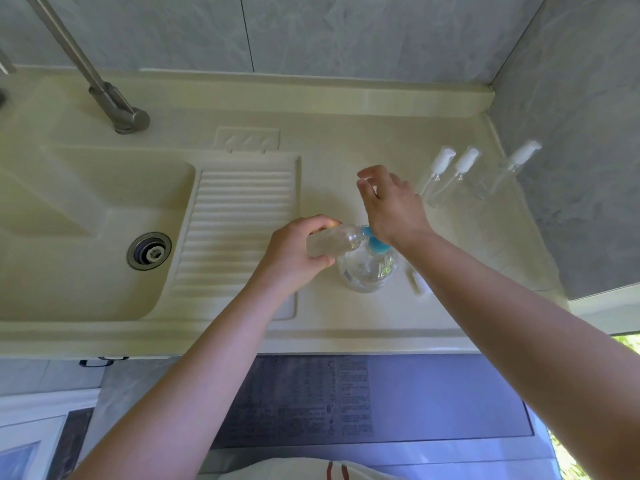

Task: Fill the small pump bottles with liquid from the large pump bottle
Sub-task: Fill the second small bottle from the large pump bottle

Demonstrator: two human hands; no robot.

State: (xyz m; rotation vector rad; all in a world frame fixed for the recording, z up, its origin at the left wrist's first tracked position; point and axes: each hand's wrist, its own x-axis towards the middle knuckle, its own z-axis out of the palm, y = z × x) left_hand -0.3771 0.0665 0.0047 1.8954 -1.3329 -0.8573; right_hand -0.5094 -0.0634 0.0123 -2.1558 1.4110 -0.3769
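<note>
The large pump bottle (367, 271) is seen nearest, standing on the tabletop (346, 327), with a small white cap (417, 280) lying just beside it. A small pump bottle (334, 241) is held tilted by the left hand (294, 258), whose fingers are curled round it, so its mouth is met by the blue pump head (375, 243). The pump head is pressed by the heel of the right hand (391, 206), with fingers spread and nothing gripped. The filling step seems to be in hand. Next, steady pumping is likely needed, with the mouth kept under the spout. Farther off, three small capped bottles (464, 174) are stood by the wall.
</note>
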